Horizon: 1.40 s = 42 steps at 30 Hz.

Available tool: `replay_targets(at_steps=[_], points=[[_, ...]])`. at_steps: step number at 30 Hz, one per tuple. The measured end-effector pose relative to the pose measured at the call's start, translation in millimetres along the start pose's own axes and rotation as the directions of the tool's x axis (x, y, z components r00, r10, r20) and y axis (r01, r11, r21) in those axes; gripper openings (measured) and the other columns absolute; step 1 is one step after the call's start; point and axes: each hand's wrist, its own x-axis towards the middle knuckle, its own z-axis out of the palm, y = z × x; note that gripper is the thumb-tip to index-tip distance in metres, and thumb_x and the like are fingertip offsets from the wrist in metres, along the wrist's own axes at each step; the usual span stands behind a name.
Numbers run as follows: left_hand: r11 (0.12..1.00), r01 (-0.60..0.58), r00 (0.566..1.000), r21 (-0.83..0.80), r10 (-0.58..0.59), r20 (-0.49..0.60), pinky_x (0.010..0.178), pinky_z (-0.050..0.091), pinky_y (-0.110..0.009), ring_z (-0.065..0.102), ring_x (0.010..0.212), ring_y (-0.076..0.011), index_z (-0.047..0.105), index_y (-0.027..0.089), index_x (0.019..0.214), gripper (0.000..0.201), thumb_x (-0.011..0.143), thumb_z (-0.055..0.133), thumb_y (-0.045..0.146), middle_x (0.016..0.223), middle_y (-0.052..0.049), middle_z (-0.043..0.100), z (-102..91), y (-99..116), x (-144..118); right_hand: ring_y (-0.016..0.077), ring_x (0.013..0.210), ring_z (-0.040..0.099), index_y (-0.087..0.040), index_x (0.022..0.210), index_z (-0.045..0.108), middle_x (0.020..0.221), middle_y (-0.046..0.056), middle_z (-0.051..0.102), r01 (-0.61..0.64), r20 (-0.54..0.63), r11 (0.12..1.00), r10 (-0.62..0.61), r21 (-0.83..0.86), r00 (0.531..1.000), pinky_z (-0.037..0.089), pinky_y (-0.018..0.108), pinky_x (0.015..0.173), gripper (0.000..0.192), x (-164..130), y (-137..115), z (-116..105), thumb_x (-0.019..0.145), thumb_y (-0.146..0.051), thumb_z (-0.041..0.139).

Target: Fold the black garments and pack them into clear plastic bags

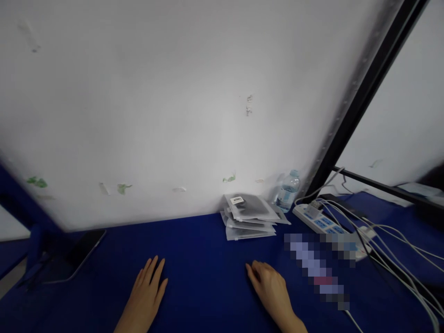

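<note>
My left hand (147, 289) lies flat on the blue table cloth (204, 259), fingers stretched forward and slightly apart, holding nothing. My right hand (268, 286) rests on the cloth to the right, fingers loosely curled, palm down, empty. Beyond my right hand, against the white wall, sits a stack of grey zip bags (248, 216) with dark contents and a white label on top.
A water bottle (287, 190) stands behind the bags. A white power strip (324, 223) with several plugged white cables (391, 245) runs along the right. A dark phone (74, 261) leans at the left edge. A black frame post (360, 99) rises at the right.
</note>
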Motion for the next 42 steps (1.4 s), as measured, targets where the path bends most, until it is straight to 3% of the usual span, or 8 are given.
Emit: replay_targets(at_steps=[30, 42], points=[[1.0, 0.016, 0.999, 0.012, -0.017, 0.05, 0.113, 0.027, -0.05, 0.023, 0.142, -0.0282, 0.033, 0.016, 0.147, 0.057, 0.098, 0.028, 0.045, 0.154, -0.011, 0.029, -12.8, 9, -1, 0.0142, 0.054, 0.056, -0.022, 0.063, 0.044, 0.058, -0.001, 0.056, -0.001, 0.019, 0.999, 0.0, 0.036, 1.0, 0.034, 0.025, 0.052, 0.041, -1, -1, -5, 0.098, -0.042, 0.034], [1.0, 0.005, 1.0, 0.016, -0.005, 0.024, 0.112, 0.028, -0.051, 0.024, 0.141, -0.0283, 0.033, 0.017, 0.147, 0.056, 0.099, 0.027, 0.044, 0.153, -0.011, 0.03, -10.5, 9, -3, 0.0145, 0.055, 0.056, -0.022, 0.064, 0.044, 0.058, -0.001, 0.056, -0.02, 0.044, 0.999, 0.019, 0.027, 0.999, 0.034, 0.025, 0.054, 0.039, -3, -1, -6, 0.097, -0.041, 0.036]])
